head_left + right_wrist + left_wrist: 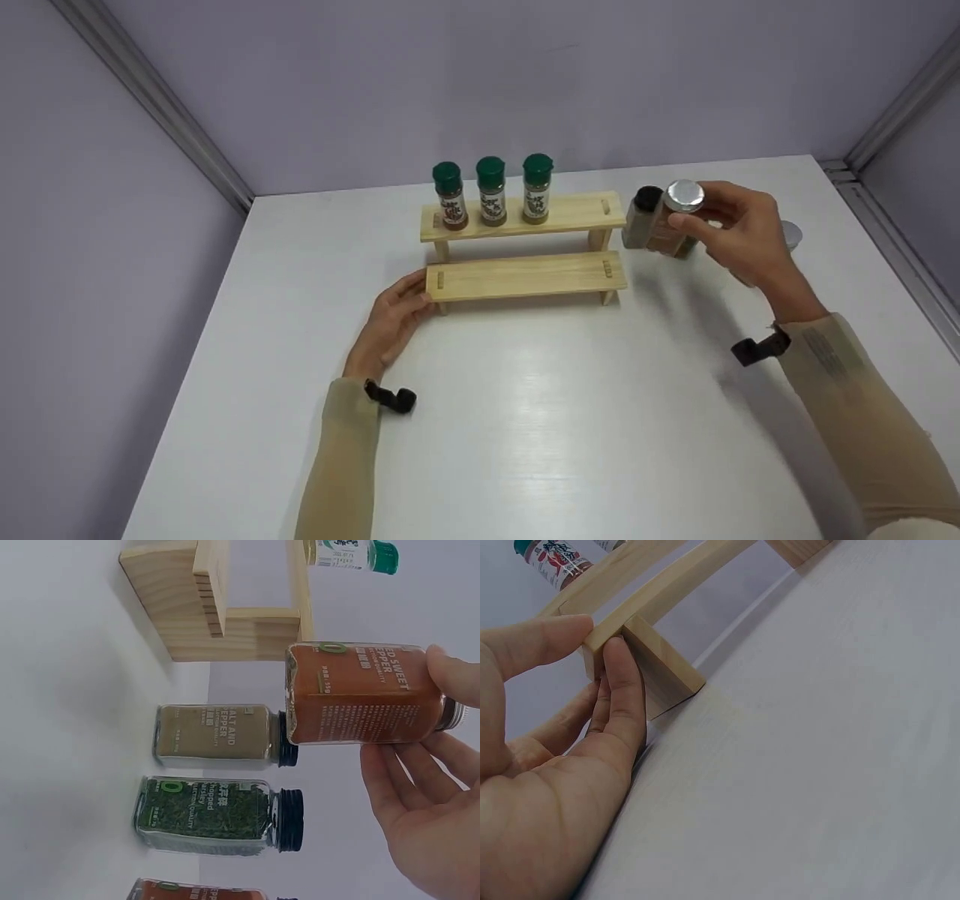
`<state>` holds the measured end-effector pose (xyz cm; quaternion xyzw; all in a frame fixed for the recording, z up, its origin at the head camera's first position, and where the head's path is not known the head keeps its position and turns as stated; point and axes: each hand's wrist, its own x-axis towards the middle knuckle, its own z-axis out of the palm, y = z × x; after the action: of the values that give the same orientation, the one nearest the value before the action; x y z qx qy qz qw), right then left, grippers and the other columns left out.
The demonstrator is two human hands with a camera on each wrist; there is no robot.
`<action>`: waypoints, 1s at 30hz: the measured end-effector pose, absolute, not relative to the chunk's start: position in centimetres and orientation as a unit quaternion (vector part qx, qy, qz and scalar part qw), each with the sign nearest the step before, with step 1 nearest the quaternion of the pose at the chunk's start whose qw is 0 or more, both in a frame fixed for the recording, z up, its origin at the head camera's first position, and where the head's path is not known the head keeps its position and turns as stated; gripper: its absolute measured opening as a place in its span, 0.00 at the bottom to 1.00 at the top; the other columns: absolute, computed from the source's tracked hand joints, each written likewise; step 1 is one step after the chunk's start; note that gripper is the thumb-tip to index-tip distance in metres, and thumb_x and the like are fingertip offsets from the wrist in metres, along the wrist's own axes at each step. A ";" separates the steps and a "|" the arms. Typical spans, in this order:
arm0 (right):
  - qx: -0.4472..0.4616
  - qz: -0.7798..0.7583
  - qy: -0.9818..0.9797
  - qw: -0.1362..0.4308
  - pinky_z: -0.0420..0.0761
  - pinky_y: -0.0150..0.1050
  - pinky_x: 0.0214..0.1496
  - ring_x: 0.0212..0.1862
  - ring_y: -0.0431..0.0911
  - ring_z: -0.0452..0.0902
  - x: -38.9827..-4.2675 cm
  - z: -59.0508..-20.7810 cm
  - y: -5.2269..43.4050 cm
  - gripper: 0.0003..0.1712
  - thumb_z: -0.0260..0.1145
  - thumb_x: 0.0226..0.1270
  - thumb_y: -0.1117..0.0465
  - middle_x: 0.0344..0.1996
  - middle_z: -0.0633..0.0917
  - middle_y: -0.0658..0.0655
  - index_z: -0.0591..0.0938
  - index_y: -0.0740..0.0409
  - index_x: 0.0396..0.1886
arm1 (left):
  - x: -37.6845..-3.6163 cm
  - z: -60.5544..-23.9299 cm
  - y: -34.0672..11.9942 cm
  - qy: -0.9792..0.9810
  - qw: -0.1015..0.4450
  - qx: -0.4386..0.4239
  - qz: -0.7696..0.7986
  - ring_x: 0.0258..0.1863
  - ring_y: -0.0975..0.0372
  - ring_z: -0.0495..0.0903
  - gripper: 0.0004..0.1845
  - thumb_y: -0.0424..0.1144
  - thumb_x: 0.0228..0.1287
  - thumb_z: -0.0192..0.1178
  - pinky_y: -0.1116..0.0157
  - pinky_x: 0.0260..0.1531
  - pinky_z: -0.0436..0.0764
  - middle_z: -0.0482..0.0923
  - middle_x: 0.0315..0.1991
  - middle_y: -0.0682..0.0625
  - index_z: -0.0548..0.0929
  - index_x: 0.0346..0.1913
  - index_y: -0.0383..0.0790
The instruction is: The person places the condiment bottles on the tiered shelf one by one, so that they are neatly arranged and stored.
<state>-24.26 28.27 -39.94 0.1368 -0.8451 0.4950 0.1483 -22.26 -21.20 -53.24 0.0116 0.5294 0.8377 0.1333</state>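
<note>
My right hand [746, 229] grips a square glass spice jar of red sweet pepper [364, 694] near its silver cap. The jar is held up off the table, to the right of a two-step wooden spice rack [525, 277]. In the right wrist view it lies sideways across the picture. My left hand [394, 315] pinches the left end of the rack's lower step, thumb on top and fingers underneath. Three small green-capped spice bottles [492, 191] stand in a row on the upper step, toward its left. No bottle stands on the lower step.
Right of the rack stand a black-capped salt and pepper jar [214, 735] and a chopped parsley jar [206, 815]. Another red jar [199, 891] is cut off by the view's edge. A silver lid [791, 234] shows behind my right hand. Walls enclose the white table [525, 420].
</note>
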 end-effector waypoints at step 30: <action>0.146 0.538 -0.825 0.092 0.81 0.33 0.65 0.57 0.42 0.84 -26.7 -35.5 22.2 0.25 0.76 0.71 0.61 0.56 0.88 0.54 0.85 0.57 0.66 | -22.4 -53.4 -21.2 0.539 0.137 0.016 0.831 0.72 0.55 0.73 0.33 0.26 0.80 0.56 0.65 0.67 0.79 0.65 0.77 0.38 0.61 0.82 0.32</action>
<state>-26.71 22.15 -35.49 0.1464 -0.8253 0.5376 0.0919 -22.39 -21.24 -53.35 0.0161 0.5386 0.8312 0.1372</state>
